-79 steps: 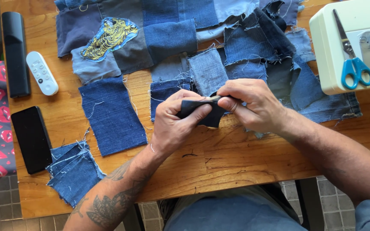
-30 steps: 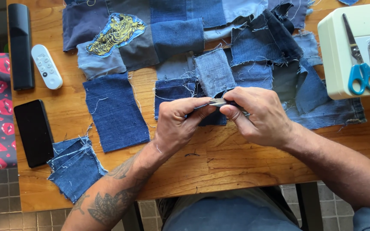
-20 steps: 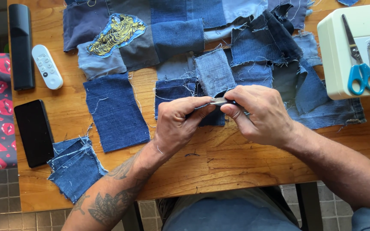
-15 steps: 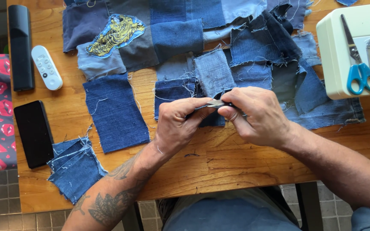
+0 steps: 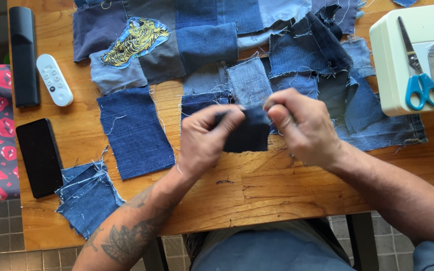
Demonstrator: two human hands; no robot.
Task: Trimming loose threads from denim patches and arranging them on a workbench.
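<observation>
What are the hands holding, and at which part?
A dark denim patch: the left hand pinches its upper left corner, the right hand its upper right corner.

Dark denim patch (held upright)

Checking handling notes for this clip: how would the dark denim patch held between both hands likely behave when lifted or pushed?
Probably floppy: the dark denim patch hangs below where the left hand and right hand pinch its top edge. Likely light, since fingertips alone carry it. Its frayed, woven surface suggests it would drag rather than slide on the wooden table, and it cannot roll.
</observation>
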